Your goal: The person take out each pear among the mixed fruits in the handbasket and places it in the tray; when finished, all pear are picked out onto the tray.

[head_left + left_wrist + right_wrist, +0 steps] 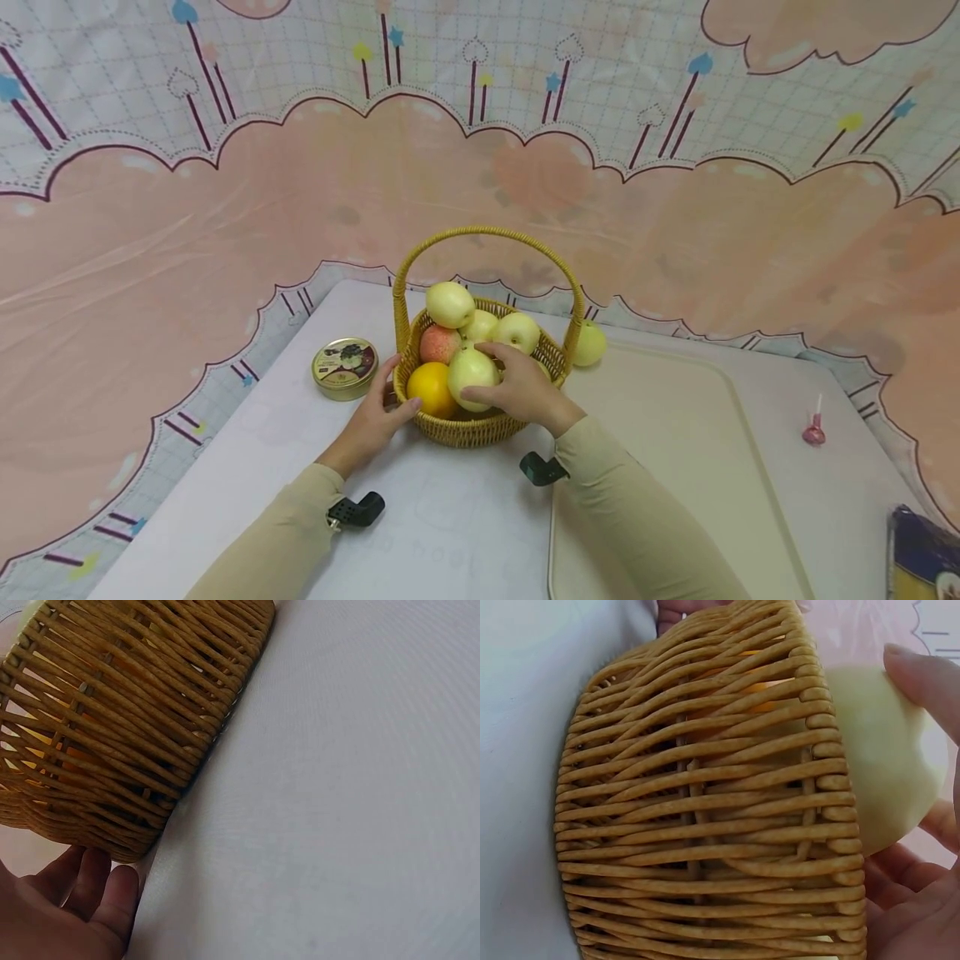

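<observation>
A woven wicker basket (468,432) with a tall arched handle stands on the table, filled with fruit. At its front, my right hand (528,390) grips a pale green pear (472,377) between thumb and fingers. The right wrist view shows this pear (881,761) standing above the rim. My left hand (375,425) holds the basket's left side, its thumb at the front rim. In the left wrist view, left fingers (116,900) touch the wicker low down. Beside the pear sit an orange (431,389) and a red apple (440,343). Several pale green fruits (450,304) lie behind.
Left of the basket is a round gold tin (345,368). A beige tray (667,433) lies to the right, with a green fruit (589,343) near its far left corner. Farther right are a wrapped lollipop (813,432) and a dark blue packet (926,550). Patterned cloth (480,183) hangs behind.
</observation>
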A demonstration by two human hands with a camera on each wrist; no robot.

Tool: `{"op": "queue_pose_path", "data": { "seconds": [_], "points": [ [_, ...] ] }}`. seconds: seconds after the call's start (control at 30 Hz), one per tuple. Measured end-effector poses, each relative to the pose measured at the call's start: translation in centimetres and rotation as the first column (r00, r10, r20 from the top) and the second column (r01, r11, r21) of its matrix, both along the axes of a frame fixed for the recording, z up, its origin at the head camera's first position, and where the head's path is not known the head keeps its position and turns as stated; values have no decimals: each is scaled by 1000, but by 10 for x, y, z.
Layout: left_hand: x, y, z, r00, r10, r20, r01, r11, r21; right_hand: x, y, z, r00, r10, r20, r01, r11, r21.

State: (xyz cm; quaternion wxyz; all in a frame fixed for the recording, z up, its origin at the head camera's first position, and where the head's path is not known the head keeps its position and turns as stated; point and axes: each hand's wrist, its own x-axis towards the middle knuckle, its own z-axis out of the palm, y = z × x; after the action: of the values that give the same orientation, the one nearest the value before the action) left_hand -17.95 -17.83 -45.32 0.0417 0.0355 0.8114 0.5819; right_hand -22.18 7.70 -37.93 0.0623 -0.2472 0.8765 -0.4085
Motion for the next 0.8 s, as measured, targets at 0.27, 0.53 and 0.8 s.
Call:
{"op": "queue_pose_path", "data": {
  "seconds": [0.27,0.53,0.8],
  "points": [
    [2,1,1,1000,-1,1,1,1000,16,3,4,-1,1000,-1,28,1,1000,11],
    [4,0,2,1000,-13,-5,14,1000,18,5,6,-7,1000,3,2,-3,1000,-20],
    [2,0,2,1000,-10,-8,10,1000,19,8,9,-6,1000,16,-12,-16,999,-37]
  ]
}}
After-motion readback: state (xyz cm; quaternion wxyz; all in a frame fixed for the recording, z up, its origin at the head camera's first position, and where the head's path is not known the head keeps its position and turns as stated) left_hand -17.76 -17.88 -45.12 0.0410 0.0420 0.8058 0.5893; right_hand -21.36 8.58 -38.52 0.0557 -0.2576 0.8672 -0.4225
